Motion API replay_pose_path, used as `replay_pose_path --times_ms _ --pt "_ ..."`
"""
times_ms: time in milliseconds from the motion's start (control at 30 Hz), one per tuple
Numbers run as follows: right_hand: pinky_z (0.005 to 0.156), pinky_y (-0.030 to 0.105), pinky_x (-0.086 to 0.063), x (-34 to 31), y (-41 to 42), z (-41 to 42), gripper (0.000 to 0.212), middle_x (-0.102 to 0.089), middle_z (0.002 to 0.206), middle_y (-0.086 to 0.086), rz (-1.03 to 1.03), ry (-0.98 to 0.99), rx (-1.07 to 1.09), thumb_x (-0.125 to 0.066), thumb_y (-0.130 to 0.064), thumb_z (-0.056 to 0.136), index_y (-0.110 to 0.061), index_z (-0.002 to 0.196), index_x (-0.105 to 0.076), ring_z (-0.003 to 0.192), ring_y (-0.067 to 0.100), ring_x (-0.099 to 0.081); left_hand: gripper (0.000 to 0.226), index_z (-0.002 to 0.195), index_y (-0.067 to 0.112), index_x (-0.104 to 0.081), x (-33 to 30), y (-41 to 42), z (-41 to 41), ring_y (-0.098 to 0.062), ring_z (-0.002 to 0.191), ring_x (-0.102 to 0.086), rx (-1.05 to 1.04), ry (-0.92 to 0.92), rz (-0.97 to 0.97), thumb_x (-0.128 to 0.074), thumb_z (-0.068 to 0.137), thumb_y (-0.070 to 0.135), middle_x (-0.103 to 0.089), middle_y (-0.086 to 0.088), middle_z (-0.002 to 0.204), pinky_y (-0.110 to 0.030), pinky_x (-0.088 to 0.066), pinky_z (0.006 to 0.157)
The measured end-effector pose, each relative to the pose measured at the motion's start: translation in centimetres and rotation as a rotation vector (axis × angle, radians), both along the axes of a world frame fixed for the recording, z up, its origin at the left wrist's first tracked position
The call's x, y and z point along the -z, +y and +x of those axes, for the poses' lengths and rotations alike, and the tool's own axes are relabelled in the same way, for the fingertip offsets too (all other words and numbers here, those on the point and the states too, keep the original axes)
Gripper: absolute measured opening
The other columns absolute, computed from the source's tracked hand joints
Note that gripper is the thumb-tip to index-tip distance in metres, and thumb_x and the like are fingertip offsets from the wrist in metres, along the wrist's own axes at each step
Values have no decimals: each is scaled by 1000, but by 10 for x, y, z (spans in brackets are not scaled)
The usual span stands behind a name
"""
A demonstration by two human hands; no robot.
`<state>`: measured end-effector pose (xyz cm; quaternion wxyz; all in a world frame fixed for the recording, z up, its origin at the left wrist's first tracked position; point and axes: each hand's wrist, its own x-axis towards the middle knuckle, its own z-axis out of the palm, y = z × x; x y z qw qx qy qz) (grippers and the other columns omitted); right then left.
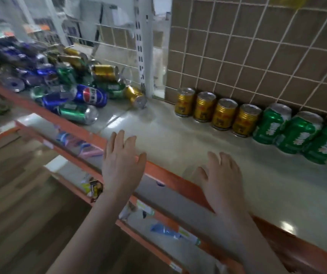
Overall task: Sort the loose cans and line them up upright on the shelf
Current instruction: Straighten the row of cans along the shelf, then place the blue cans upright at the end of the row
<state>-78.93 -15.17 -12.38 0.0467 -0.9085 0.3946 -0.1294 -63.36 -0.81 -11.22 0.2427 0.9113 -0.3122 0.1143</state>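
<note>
Between picks: left hand [122, 161], right hand [221, 180] hovering empty, fingers spread, near shelf [178, 139] edge. Next likely: reaching left to loose can pile [59, 82].

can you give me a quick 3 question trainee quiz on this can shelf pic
1. True or false: the left hand grips a can.
2. How many gold cans stand upright in the row along the tiled wall?
3. Which cans follow the gold ones in that row? A) blue cans B) green cans C) silver cans

Key
1. False: both it and the right hand are empty, fingers spread over the shelf.
2. Four.
3. B. Blue cans lie only in the loose pile on the left.
</note>
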Motion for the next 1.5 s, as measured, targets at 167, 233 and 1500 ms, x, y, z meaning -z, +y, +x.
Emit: replay_pose_path --times_ms 167,233,1500 --pt "85 49 -50 -1 74 92 46 -61 104 29 -37 -100 -42 -79 -21 70 1 108 -63 98 45 -59 39 116 7 -59 -8 79 82 -39 123 -43 -43 -60 5 -66 82 25 -51 -18 128 -55 -43 94" --pt "85 49 -49 -7 95 122 46 -61 106 29 -28 -102 -40 -77 -22 72 1 110 -63 100 45 -59 34 109 6 -60 -10 99 110 -40 118 -48 -44 -92 -18 -66 83 26 -54 -19 122 -54 -44 94" --pt "93 44 -41 -30 163 469 70 -49 130 17 26 -146 193 -68 -36 81 -14 140 -38 115 37 -48 66 142 22 -30 10 151 460 -29 109 -52 495 234 74 -61 85 26 -50 -9 126 -34 -39 81"
